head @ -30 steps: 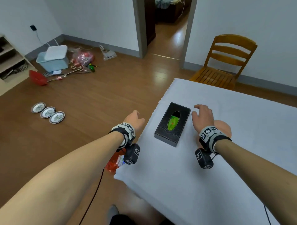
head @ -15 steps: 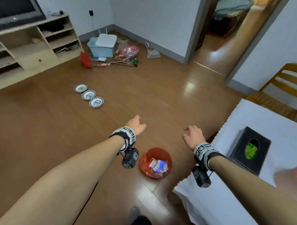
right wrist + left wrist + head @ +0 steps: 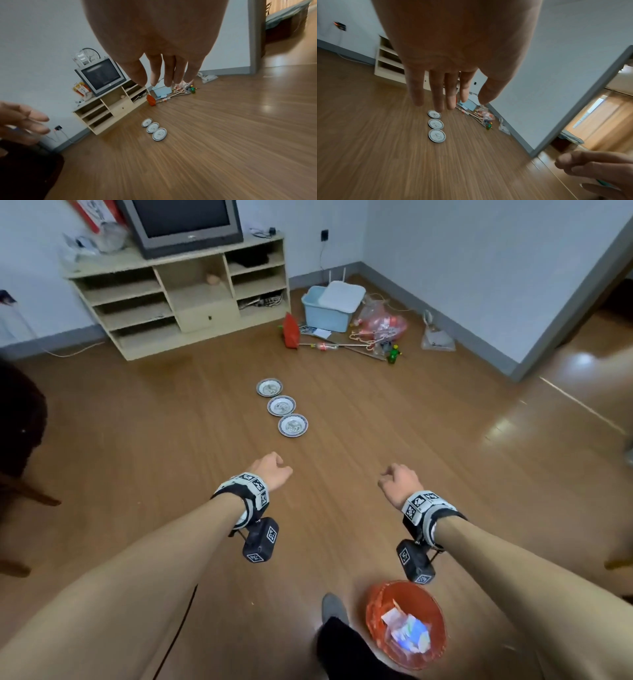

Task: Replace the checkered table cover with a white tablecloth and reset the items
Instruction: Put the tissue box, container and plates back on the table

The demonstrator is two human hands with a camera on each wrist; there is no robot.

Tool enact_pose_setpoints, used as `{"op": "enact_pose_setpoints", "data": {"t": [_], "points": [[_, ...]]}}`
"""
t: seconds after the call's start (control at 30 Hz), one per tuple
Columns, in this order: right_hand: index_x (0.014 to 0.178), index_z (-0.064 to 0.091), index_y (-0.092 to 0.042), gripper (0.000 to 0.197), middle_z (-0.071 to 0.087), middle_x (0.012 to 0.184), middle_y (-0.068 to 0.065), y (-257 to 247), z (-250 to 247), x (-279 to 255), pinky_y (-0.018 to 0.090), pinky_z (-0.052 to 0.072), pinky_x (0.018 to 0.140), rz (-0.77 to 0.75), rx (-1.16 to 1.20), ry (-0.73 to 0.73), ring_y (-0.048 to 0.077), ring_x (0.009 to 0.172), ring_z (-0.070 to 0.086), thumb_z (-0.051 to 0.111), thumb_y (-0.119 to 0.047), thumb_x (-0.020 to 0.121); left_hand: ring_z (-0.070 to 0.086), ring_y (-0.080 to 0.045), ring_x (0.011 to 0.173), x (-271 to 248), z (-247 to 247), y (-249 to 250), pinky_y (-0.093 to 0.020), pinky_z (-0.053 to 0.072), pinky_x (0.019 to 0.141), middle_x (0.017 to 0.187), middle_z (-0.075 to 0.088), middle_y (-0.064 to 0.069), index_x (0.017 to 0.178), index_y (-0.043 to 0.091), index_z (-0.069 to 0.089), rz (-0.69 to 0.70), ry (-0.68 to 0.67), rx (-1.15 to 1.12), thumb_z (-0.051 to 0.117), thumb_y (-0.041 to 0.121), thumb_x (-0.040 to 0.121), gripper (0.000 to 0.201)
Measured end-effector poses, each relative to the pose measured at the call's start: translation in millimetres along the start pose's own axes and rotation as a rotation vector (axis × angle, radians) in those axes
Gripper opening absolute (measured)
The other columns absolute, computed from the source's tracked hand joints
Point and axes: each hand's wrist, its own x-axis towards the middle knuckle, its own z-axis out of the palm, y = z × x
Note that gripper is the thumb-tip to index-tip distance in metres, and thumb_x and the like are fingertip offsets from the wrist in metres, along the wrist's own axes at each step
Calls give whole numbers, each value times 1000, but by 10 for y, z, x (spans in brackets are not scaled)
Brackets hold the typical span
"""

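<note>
Table and tissue box gone from view, both hands point(image 3: 335, 477) off the cloth, now above bare floor point(image 3: 428, 460)

no readable text anywhere (wristband point(image 3: 255, 486) markers are only patterns).

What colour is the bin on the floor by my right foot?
The bin is translucent orange-red, with paper scraps inside. It shows best in the head view.
</note>
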Motion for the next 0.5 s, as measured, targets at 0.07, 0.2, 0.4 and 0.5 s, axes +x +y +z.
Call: {"op": "enact_pose_setpoints", "data": {"t": [0.07,0.2,0.4,0.5], "points": [[109,63,-14,20,63,118,11,-362,32,450,31,45,95,-30,80,-15,30,110,58,54,-20,92,57,-24,114,277,-255,-63,-30,42,91,126,61,-2,127,19,55,-32,37,-13,56,37,92,40],[99,58,-21,7,64,111,5,-1033,135,1119,26,42,90,-85,168,-85,26,105,60,55,-19,93,58,-20,106,729,-729,-139,-28,41,84,122,62,1,123,19,57,-75,76,-20,57,36,93,35],[101,58,-21,8,63,110,3,-1773,325,2060,25,41,85,-100,147,-153,24,103,59,58,-23,94,56,-17,99,1513,-1294,-353,-28,41,82,111,60,4,121,19,56,-110,92,-64,54,34,94,31],[106,60,-19,14,65,112,5,-2057,500,2551,29,46,88,-58,111,-179,24,100,60,57,-25,93,54,-16,95,1998,-1466,-519,-26,41,76,99,57,5,114,18,54,-127,81,-127,53,28,95,22]]}}
